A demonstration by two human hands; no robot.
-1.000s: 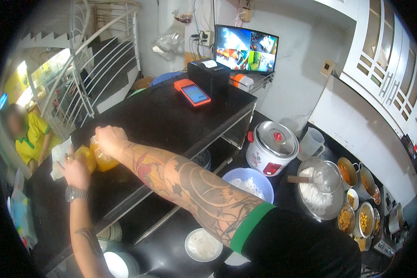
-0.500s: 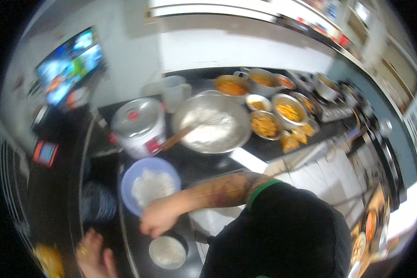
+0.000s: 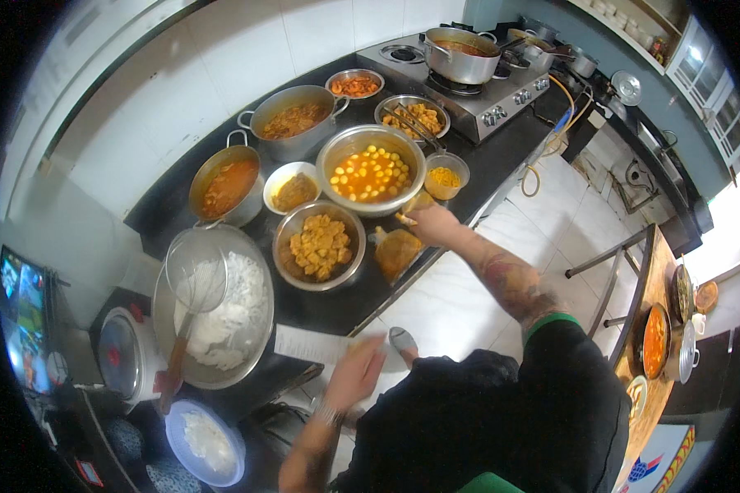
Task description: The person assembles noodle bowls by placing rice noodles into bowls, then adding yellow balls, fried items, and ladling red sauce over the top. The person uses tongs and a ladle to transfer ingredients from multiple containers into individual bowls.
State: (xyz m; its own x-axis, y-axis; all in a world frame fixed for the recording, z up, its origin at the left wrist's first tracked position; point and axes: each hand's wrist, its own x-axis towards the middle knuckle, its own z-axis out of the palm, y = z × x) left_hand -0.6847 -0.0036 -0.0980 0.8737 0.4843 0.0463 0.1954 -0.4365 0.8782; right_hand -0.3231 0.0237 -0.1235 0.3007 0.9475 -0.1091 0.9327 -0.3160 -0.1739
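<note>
Right grip (image 3: 432, 223) at sauce bag (image 3: 398, 253), which sits just left of it on worktop (image 3: 321, 308); cannot tell whether fingers clamp it; left grip (image 3: 355, 374) by paper slip (image 3: 304, 343), blurred, closure unclear; bag probably soft, weighty, slippery; best held by gathered neck.

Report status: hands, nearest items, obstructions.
Right hand at bulging clear plastic bag of brown food, grip unclear. Left hand over white rectangular paper slip, contact unclear. Round silver metal bowl close beside right hand.
</note>
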